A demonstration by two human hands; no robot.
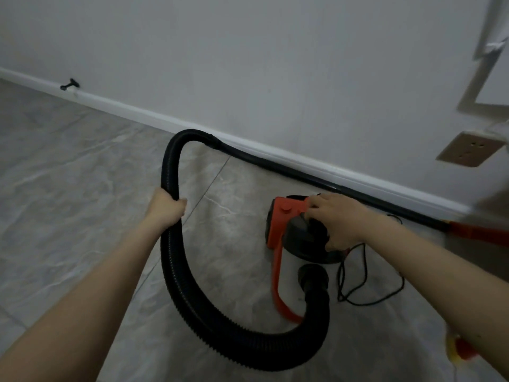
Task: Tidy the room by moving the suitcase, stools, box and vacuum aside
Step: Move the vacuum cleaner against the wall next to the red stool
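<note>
Grey tiled floor (82,166) lies open across the left of the frame, edged by a white skirting (154,117) running diagonally to the right. Left hand (165,208) grips the black hose (176,282); right hand (338,219) grasps the orange vacuum (286,224) at centre right, near the skirting.

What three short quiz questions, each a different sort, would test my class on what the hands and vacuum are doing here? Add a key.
1. True or false: the left hand grips the black hose.
2. The right hand rests on: A) the wall socket B) the vacuum body C) the power cord.
3. Fill in: the rigid wand lies along the ____.

Key: 1 true; 2 B; 3 skirting board.
</note>
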